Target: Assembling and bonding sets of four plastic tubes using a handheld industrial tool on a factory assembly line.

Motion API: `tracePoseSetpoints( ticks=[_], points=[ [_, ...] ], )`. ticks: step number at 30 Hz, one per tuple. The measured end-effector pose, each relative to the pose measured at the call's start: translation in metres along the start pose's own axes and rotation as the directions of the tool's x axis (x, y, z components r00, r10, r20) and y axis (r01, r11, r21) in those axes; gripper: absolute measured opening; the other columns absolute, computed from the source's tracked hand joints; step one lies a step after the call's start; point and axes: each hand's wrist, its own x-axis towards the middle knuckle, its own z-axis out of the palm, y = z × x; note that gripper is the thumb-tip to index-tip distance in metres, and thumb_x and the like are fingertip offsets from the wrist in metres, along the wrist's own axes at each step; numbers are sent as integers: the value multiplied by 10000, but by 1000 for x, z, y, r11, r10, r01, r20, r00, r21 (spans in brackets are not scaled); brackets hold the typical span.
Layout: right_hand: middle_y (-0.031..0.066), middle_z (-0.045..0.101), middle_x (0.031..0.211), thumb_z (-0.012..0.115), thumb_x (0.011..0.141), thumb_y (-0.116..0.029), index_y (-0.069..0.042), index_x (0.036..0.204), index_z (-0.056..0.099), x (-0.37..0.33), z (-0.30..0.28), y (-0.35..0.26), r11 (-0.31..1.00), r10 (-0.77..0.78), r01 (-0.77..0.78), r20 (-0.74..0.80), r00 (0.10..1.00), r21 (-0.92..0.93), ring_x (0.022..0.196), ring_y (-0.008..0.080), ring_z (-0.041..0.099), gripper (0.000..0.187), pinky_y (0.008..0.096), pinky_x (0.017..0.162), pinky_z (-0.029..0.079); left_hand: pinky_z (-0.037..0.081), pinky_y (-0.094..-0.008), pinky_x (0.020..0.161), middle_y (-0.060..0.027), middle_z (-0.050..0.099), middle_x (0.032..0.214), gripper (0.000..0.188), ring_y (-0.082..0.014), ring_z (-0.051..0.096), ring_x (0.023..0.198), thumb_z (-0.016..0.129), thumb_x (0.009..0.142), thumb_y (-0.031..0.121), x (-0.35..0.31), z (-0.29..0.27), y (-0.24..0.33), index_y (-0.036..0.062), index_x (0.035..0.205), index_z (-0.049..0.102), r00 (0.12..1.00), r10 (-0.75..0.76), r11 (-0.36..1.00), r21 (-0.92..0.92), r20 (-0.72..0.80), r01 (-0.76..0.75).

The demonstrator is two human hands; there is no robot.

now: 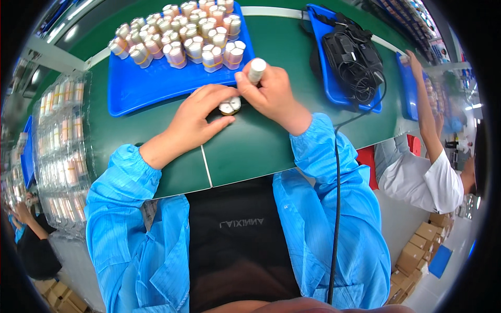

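I see pale pink-and-cream tubes on a bright blue tray, dark green table, sky-blue sleeves.

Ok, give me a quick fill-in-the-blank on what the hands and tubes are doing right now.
1. The right hand holds a single white tube standing ____.
2. The left hand rests on the ____ table, its fingers at a small bundle of tubes.
3. Banded tube bundles sit on a ____ tray.
4. Black cables fill a second tray on the person's ____ side.

Missing words: upright; green; blue; right
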Motion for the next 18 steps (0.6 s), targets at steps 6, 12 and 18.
tracePoseSetpoints(
  ticks=[6,12,18],
  points=[
    [127,615,622,712,880,-230,-52,838,588,-1,5,0,1000,8,-8,42,999,-1,533,313,621,220,395,476,468,540,-339,775,-115,643,1056,509,-266,633,934,858,719,137,-7,-7,4,53,1168,635,979,-175,984,26,-104,178],
    [25,644,648,679,941,-150,-32,837,624,0,-3,1,993,117,-114,95,989,-33,587,89,611,167,266,535,479,538,-349,752,-110,656,1058,483,-282,629,928,860,728,212,-7,-2,-5,31,1121,644,994,-65,997,26,-89,68],
    [63,687,732,567,1015,-147,-37,959,578,9,-29,-15,821,266,-204,-42,963,534,601,74,599,123,217,541,485,515,-402,839,-115,664,1059,501,-318,633,973,858,731,307,-12,4,-12,42,1099,647,987,-107,993,28,-122,111]
  ],
)
